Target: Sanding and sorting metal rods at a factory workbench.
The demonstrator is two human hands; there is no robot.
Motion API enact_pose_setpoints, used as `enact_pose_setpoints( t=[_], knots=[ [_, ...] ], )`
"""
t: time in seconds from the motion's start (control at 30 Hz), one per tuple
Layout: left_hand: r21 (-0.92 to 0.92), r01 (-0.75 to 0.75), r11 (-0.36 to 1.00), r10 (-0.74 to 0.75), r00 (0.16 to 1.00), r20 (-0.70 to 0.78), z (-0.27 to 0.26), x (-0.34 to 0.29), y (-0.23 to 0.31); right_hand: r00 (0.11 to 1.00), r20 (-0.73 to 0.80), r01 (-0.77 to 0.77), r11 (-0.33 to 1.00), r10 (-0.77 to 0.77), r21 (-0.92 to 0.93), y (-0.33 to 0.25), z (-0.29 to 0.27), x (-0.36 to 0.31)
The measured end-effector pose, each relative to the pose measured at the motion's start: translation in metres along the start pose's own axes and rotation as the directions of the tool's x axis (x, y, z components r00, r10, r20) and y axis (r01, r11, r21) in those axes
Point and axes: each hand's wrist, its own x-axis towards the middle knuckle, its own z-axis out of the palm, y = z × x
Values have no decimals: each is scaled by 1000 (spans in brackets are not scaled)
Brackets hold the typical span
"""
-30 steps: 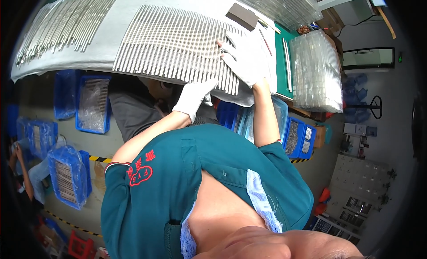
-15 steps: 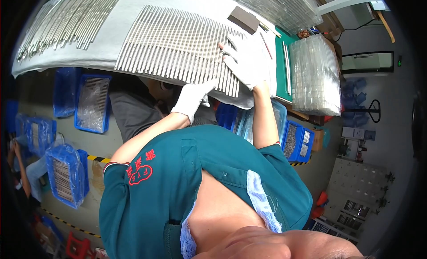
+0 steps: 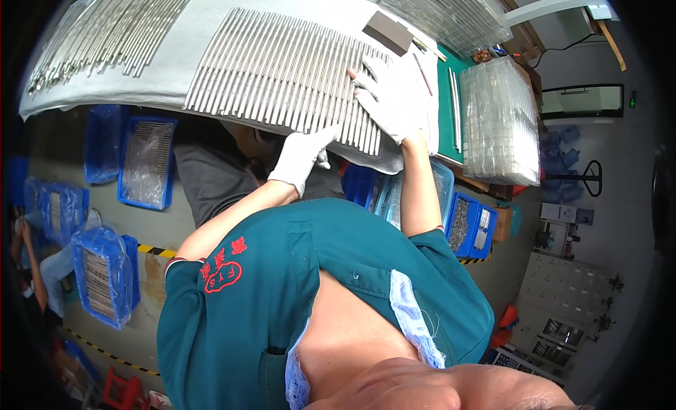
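- Facing a close-set row of slim silvery rods (image 3: 282, 75), lying side by side on the white cloth (image 3: 165, 61), near ends reaching to its front edge.
- Resting the gloved right hand (image 3: 387, 100) palm down over the row's right end, fingers loosely apart and nearly straight, apparently covering several rods rather than gripping any.
- Holding the gloved left hand (image 3: 303, 156) at the near ends, fingers stretched toward the rods, thumb lower down; perhaps pinching one, perhaps merely touching, with no way of telling from this view.
- Judging by the metallic shine, probably dealing with stiff, hard pieces, each fairly light alone but adding up to real weight as a bundle.
- Looking smooth and round, so likely sliding and rolling against one another, and possibly slipping through fabric gloves or over the front edge.
- Seeming unlikely to snap, yet perhaps marking or bending slightly under careless lifting by one end.
- Favouring, for a single rod, a fingertip hold near mid-length; for several, squeezing inward from both sides of the group, supporting both ends.
- Having nearby a dark brown block (image 3: 387, 33) beyond the right hand, a looser second batch (image 3: 105, 36) at far left, and a stack of clear plastic trays (image 3: 500, 121) at right.
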Motion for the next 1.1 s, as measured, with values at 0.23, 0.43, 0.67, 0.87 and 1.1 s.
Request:
enact_pose_setpoints(
  t=[0.23, 0.43, 0.67, 0.87, 1.1],
  knots=[
    [25, 10, 1000, -10, 1000, -6, 0, -4, 6, 1000, 10, 3, 999, -3, -38, 0, -1, 1],
    [0, -3, 1000, 3, 1000, -18, -6, 0, 7, 1000, -13, 23, 999, -23, -36, 0, -2, 1],
    [108, -77, 991, 84, 994, -67, -8, -3, 8, 999, -39, 15, 1000, -15, -5, -1, 0, 0],
    [135, -64, 989, 70, 997, -37, -11, -2, 9, 1000, -14, 17, 1000, -17, -9, 2, 1, 1],
    [181, -120, 976, 124, 992, -13, -12, -3, 9, 990, -129, -48, 994, 60, 97, 8, 1, 1]
  ],
)
